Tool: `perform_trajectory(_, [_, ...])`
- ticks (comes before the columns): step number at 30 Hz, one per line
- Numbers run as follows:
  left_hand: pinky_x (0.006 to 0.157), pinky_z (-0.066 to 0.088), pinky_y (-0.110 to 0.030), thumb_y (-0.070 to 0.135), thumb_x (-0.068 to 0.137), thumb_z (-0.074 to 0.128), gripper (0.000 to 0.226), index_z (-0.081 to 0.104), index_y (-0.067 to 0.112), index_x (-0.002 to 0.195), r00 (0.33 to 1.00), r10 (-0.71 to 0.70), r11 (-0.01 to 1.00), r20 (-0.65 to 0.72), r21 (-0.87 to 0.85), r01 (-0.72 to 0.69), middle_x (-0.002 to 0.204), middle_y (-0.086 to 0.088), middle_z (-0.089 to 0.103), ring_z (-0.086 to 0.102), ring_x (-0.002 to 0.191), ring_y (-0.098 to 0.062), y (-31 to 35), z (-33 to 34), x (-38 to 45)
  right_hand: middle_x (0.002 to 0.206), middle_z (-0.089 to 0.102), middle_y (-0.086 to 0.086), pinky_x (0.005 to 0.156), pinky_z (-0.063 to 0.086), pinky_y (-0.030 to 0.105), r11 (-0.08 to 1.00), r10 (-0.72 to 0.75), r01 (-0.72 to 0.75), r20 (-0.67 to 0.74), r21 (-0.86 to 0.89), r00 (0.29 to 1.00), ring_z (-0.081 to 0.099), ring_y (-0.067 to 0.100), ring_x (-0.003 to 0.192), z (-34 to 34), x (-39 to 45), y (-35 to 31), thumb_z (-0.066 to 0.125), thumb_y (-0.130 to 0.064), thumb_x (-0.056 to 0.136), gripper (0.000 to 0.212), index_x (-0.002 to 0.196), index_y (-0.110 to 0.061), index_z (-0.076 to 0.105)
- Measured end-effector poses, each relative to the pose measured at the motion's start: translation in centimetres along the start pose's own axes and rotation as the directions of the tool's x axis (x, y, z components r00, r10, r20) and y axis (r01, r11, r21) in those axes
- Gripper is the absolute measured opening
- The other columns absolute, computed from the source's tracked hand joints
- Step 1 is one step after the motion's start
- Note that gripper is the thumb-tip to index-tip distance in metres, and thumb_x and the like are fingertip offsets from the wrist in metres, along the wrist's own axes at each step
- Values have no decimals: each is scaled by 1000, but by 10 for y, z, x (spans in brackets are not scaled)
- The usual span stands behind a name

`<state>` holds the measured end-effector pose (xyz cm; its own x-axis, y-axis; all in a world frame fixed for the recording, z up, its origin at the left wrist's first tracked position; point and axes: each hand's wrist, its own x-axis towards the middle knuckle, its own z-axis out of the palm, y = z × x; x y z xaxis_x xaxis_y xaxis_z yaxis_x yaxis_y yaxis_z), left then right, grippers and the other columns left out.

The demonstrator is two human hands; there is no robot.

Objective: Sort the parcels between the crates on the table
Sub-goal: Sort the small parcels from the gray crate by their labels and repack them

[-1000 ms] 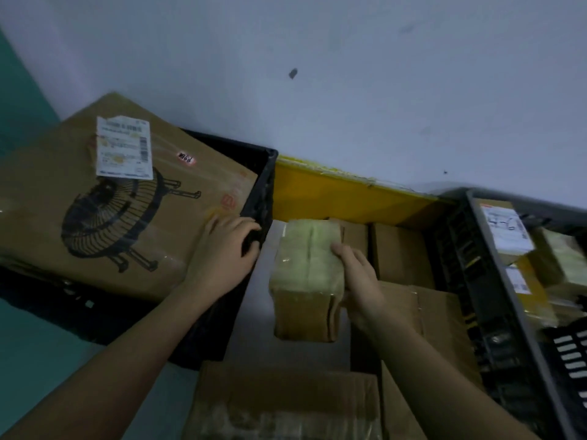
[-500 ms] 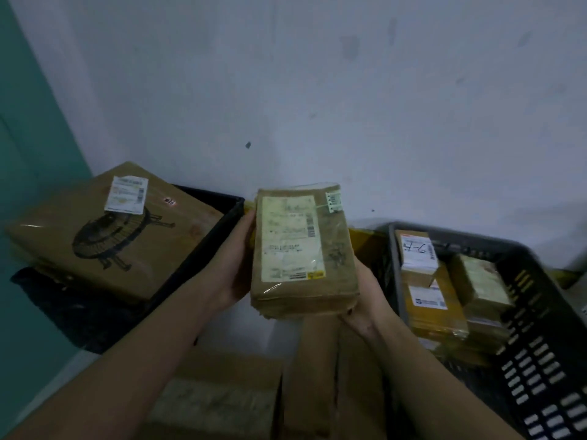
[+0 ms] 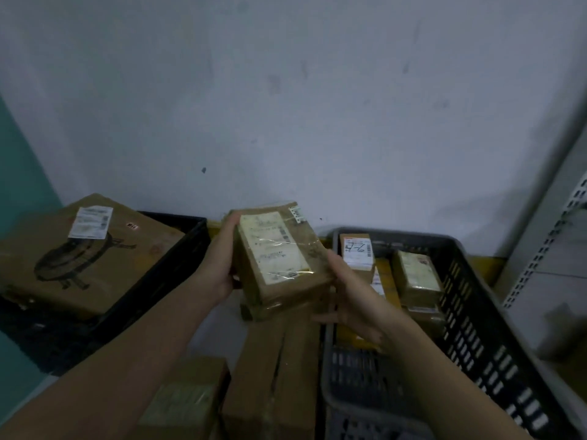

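I hold a brown taped parcel with a pale label facing up, in the air between the two crates. My left hand grips its left side, fingers curled over the far edge. My right hand holds its lower right corner, thumb on the side and fingers underneath. The black crate on the left carries a large flat box printed with a fan. The grey crate on the right holds several small parcels, one marked "4-6".
Cardboard boxes lie on the table between the crates, with another box near the front. A white wall stands close behind. A perforated metal shelf upright rises at the right.
The parcel came up from the boxes between the crates and was turned label up. My left hand left the black crate's rim and took the parcel's left side. The parcel now tilts right.
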<state>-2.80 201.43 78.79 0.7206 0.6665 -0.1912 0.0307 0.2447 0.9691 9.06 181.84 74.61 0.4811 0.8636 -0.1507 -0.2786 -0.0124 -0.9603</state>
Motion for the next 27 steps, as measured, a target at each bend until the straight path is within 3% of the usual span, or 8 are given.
perform_trajectory(6, [93, 50, -41, 76, 87, 43, 53, 66, 34, 111, 993, -6, 997, 116, 76, -3, 108, 7, 70, 63, 106, -19, -13, 73, 1, 128, 63, 7, 83, 59, 42, 998, -62, 67, -269, 12, 961, 68, 26, 109, -43, -25, 8, 70, -41, 88, 47, 132, -33, 53])
perform_trajectory(8, [93, 50, -40, 68, 94, 38, 47, 57, 35, 123, 986, 47, 989, 160, 129, -68, 120, 7, 64, 60, 110, -17, -26, 89, -1, 128, 62, 10, 81, 60, 44, 994, -39, 73, -376, 76, 926, 68, 30, 107, -64, -36, 14, 72, -41, 86, 55, 135, -28, 51])
perform_trajectory(10, [110, 38, -43, 58, 101, 31, 51, 41, 31, 143, 983, 69, 967, 170, 230, -108, 147, 2, 47, 48, 129, -21, -49, 99, -1, 129, 59, 10, 80, 60, 47, 993, -23, 75, -479, 90, 878, 65, 32, 109, -83, -46, 20, 71, -44, 86, 57, 135, -26, 51])
perform_trajectory(13, [118, 21, -43, 52, 103, 35, 66, 10, 26, 158, 975, -64, 897, 213, 441, -38, 164, 1, 15, 20, 149, -23, -95, 106, -3, 125, 54, 2, 78, 59, 55, 996, 3, 49, -599, 70, 801, 58, 28, 111, -109, -61, 29, 66, -43, 89, 57, 139, -22, 46])
perform_trajectory(16, [118, 21, -42, 40, 102, 48, 75, -1, 28, 158, 953, -151, 820, 261, 572, -27, 165, -3, 9, 16, 150, -26, -135, 106, -1, 127, 50, 3, 76, 60, 54, 992, 120, -123, -602, 37, 789, 55, 29, 112, -130, -79, 38, 64, -44, 91, 58, 140, -25, 40])
perform_trajectory(20, [106, 33, -26, 17, 100, 48, 80, -5, 31, 158, 939, -127, 839, 320, 540, -71, 160, 3, 25, 36, 139, -18, -163, 105, -6, 124, 50, 4, 77, 60, 48, 950, 242, -311, -543, -38, 804, 55, 27, 109, -146, -96, 62, 64, -43, 91, 59, 141, -23, 40])
perform_trajectory(24, [118, 30, -43, 17, 98, 46, 74, 4, 36, 157, 952, -107, 860, 286, 507, -55, 160, 3, 28, 35, 141, -20, -178, 106, -2, 126, 51, 8, 89, 56, 52, 925, 328, -381, -545, 19, 771, 55, 31, 112, -157, -96, 76, 64, -42, 91, 58, 141, -23, 41])
perform_trajectory(27, [117, 31, -46, 16, 98, 47, 73, 8, 36, 157, 954, -101, 868, 284, 494, -55, 158, 4, 32, 36, 140, -19, -182, 105, 1, 131, 53, 11, 89, 56, 50, 841, 455, -540, -494, -36, 741, 59, 34, 114, -173, -89, 85, 70, -58, 80, 79, 145, -27, 38])
